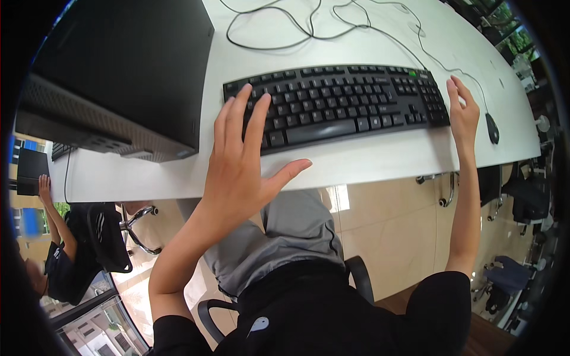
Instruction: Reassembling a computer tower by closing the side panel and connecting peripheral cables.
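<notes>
So in the head view the keyboard (323, 107) sits at about 1 o'clock on the white desk (332, 163), and the left hand (240, 139) is over its 8 o'clock end, fingers spread, thumb stuck way out, gripping nothing, though I can't tell if the fingertips actually touch the keys. The right hand (465, 113) is right by its 3 o'clock end, fingers close together and loosely bent, not clenched (contact with the edge? can't tell), with the mouse (492, 129) near it at 4 o'clock.
</notes>
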The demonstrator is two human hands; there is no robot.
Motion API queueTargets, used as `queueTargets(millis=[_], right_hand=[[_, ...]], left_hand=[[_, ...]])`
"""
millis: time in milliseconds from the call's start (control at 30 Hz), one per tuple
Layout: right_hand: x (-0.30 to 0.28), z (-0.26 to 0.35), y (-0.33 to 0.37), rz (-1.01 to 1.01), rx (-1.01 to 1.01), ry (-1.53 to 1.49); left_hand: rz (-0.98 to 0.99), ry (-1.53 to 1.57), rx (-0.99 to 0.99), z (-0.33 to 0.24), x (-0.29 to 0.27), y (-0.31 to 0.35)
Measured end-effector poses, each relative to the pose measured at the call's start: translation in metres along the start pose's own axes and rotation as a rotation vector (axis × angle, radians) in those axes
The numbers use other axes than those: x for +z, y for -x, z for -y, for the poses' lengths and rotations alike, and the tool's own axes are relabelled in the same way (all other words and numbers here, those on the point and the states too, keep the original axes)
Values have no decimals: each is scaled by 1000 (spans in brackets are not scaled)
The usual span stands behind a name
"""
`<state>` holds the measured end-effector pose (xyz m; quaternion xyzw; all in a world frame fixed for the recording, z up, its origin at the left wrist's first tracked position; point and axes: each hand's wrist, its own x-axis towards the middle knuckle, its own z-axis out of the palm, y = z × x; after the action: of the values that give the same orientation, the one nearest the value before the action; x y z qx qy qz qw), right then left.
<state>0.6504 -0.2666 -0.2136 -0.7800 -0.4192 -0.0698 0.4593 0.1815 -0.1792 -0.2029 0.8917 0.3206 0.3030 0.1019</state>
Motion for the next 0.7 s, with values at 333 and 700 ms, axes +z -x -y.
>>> queueTargets(millis=[333,700], right_hand=[[-7,-13,46,16,171,-223],[-8,-33,45,-23,211,-302]], left_hand=[[-210,-3,53,32,26,5],[-91,22,-88,31,34,12]])
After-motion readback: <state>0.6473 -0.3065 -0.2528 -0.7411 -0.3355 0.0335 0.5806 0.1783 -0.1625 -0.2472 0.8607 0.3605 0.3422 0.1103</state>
